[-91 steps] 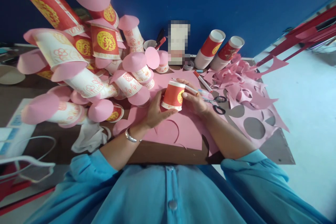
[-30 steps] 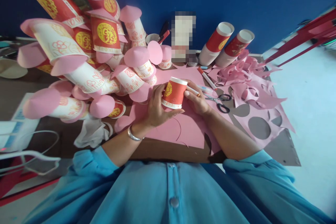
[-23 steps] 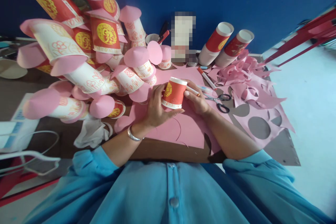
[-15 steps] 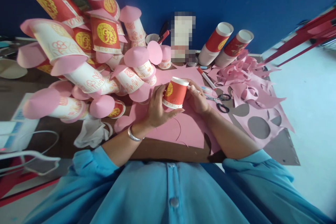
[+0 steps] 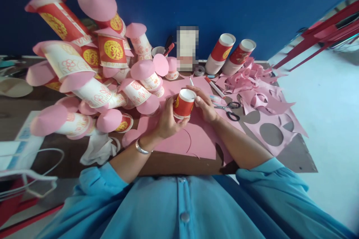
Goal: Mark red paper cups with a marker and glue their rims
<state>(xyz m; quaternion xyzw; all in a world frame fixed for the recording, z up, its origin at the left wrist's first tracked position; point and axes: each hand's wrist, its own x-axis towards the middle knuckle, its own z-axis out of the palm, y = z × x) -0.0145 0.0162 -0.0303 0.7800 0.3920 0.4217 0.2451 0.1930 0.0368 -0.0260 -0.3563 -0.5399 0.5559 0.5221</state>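
My left hand is wrapped round the side of a red paper cup with a gold emblem, holding it over the pink paper. The cup's white rim and open mouth face up, tilted a little towards me. My right hand is closed beside the cup's right side. A slim white pen sticks up from its fingers; most of its barrel is hidden. Under both hands lies a large pink sheet. Just right of my right hand are black-handled scissors and an orange-and-white marker.
Stacked cups with pink paper cones crowd the left side. Two cup stacks lean by the blue wall. Pink paper scraps cover the right side. A tape roll lies at the back, a white cloth at front left.
My left hand has turned the cup so its mouth shows more and its emblem has swung left. The pen in my right hand now points upward. The view has shifted slightly.
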